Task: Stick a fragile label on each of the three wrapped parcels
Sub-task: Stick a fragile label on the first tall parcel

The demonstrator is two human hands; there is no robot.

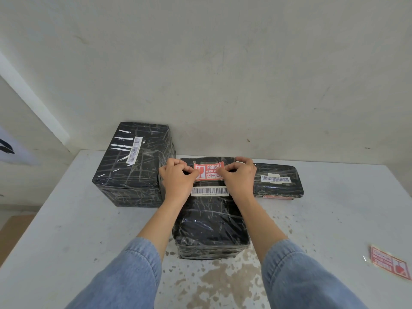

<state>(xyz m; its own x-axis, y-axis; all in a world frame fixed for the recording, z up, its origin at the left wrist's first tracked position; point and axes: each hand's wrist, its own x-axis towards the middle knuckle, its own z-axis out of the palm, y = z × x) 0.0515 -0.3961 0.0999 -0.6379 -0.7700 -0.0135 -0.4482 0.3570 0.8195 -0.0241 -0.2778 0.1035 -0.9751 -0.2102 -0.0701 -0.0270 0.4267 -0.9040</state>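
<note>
I note the red rectangular paper fragile label (209,171) lying crosswise on the middle black film-wrapped parcel (210,221) (1 of 3), left hand (177,178) and right hand (239,175) fingertips pinching its ends.

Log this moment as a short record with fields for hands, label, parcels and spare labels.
hands: left hand and right hand pressing the fragile label
label: red, on top of the middle parcel, beyond its barcode strip
parcels: left parcel shows no red label; right parcel has a red one on its near side
spare labels: spare labels on table, far right
</note>
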